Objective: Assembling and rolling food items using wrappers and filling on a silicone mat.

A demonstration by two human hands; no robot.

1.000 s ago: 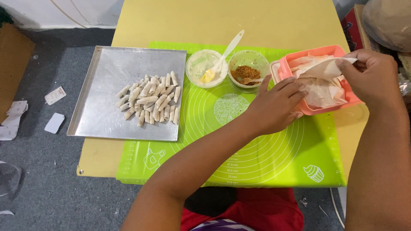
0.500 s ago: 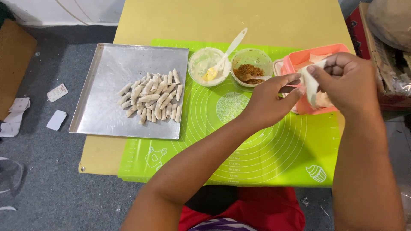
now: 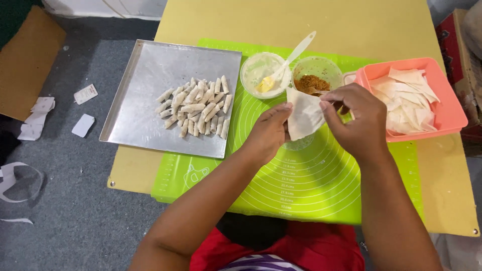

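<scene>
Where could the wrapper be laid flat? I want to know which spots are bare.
The green mat is bare just under both hands, toward the person. The metal tray is bare along its far and left sides around the pile of rolls. It is crowded by the paste bowl, filling bowl and pink basket.

Both forearms are bare from the elbows down, with no sleeves, watch, bracelets or rings showing. The left hand [image 3: 268,133] and the right hand [image 3: 359,120] wear no gloves. At the lower edge, a red garment covers the lap, with a purple-and-white striped cloth beneath it.
</scene>
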